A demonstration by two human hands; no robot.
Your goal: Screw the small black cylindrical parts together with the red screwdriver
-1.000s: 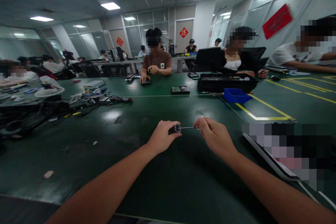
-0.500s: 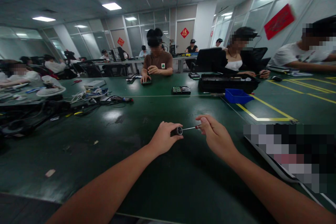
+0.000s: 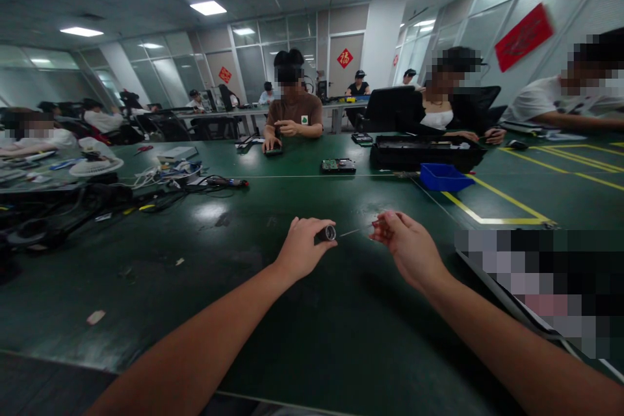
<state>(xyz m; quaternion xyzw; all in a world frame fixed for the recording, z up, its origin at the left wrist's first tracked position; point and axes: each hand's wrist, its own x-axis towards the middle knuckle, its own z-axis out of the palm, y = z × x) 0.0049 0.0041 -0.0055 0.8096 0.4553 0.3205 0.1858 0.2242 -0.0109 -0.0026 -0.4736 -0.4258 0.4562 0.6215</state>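
My left hand (image 3: 301, 248) grips a short black handle (image 3: 325, 234) with a round metal-rimmed socket end pointing right. My right hand (image 3: 407, 244) pinches the reddish end of a thin metal bit (image 3: 358, 230) between its fingertips. The bit's free tip lies just right of the socket, a small gap apart from it. Both hands hover above the dark green table (image 3: 273, 312).
A blue bin (image 3: 441, 177) and a long black case (image 3: 423, 152) lie far right. A circuit board (image 3: 338, 166) lies at centre back. Tangled cables (image 3: 146, 192) cover the left. Other people sit around the far edge. A blurred flat device (image 3: 536, 286) lies at my right.
The thin bit joined the handle's socket before; now its tip has come out and my right hand has drawn slightly away and turned.
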